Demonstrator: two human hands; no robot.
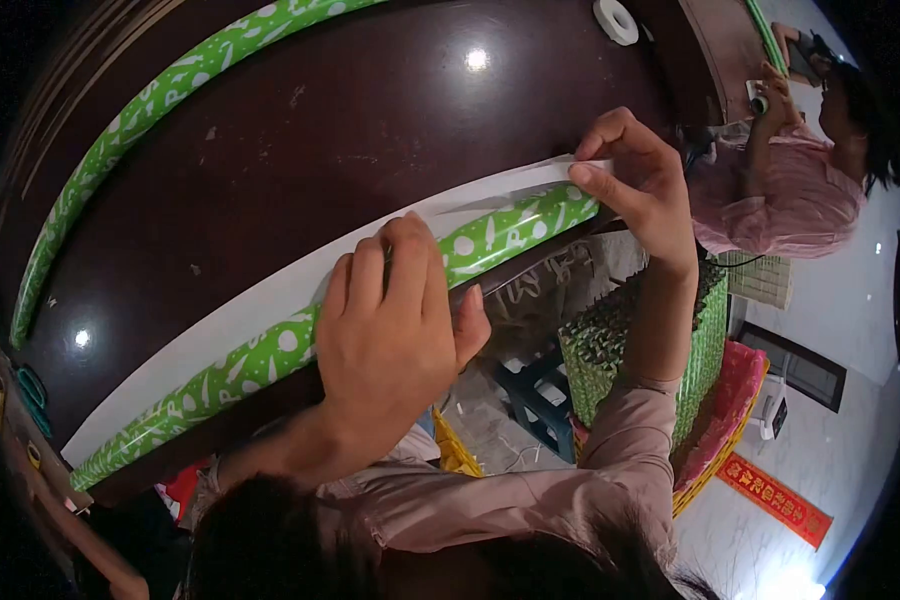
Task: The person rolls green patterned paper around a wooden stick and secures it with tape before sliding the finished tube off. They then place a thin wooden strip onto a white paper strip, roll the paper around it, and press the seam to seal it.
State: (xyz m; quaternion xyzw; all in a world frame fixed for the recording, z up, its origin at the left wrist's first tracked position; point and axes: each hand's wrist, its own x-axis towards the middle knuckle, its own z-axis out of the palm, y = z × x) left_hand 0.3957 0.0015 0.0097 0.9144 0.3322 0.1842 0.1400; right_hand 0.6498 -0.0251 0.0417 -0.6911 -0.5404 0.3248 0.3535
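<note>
A long roll of glossy green sheet (260,362) with white printed shapes lies along the table's near edge. Its white underside (240,308) shows as a strip on the far side. My left hand (385,310) curls over the middle of the roll, fingers across the top and thumb on the near side. At the roll's right end, my right hand (635,180) pinches the corner of the white strip between thumb and fingers. Whatever lies under my left palm is hidden.
Another green printed roll (120,140) curves along the far left of the dark table (370,110). A white tape roll (616,22) sits at the back; teal-handled scissors (32,400) lie left. A co-worker (785,190) sits right. A stool (535,400) and baskets (725,425) stand below.
</note>
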